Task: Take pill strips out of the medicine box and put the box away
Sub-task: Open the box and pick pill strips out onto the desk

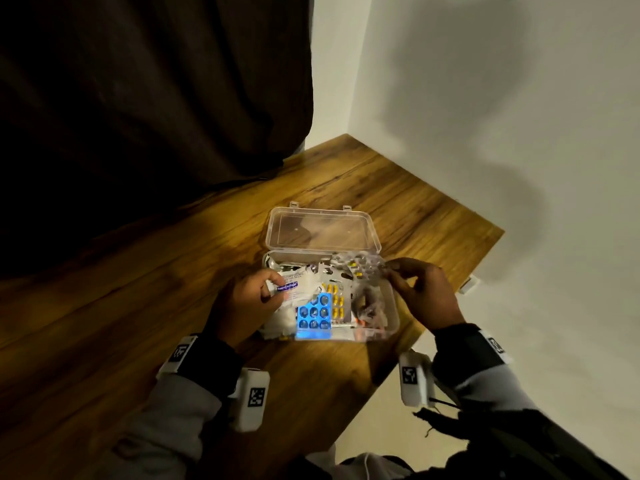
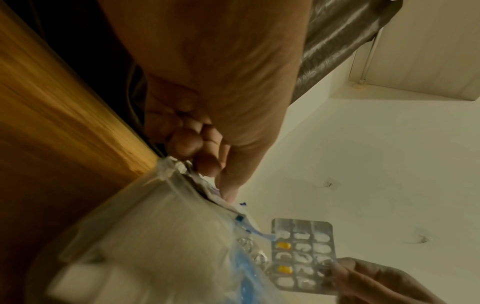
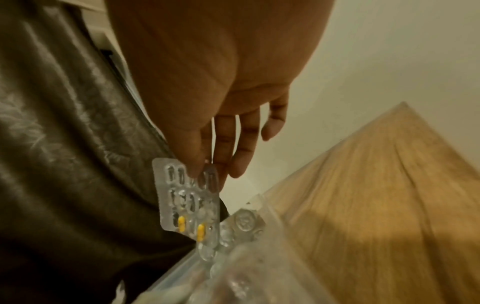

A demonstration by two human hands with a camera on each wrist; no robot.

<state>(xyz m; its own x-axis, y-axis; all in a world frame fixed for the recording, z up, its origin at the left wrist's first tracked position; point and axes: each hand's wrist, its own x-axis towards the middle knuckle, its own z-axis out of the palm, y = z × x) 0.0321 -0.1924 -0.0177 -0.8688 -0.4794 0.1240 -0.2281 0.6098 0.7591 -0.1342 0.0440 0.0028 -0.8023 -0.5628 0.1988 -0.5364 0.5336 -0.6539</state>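
Note:
A clear plastic medicine box [image 1: 390, 306] stands on the wooden table [image 1: 138, 306] with its lid [image 1: 322, 230] swung open toward the wall. Inside lie several pill strips, among them a blue blister strip [image 1: 314, 315] and one with yellow capsules [image 1: 336, 303]. My right hand [image 1: 420, 292] pinches a mostly empty clear strip [image 3: 187, 197] holding two yellow capsules, raised over the box's far right corner; the same strip [image 2: 302, 255] shows in the left wrist view. My left hand [image 1: 242, 303] pinches a white packet with purple print [image 1: 294, 289] at the box's left side.
A dark curtain [image 1: 138, 98] hangs along the table's left and far side. White walls [image 1: 485, 133] close the far right corner. The table's right edge [image 1: 460, 299] drops off just beyond the box, with pale floor [image 1: 381, 427] below.

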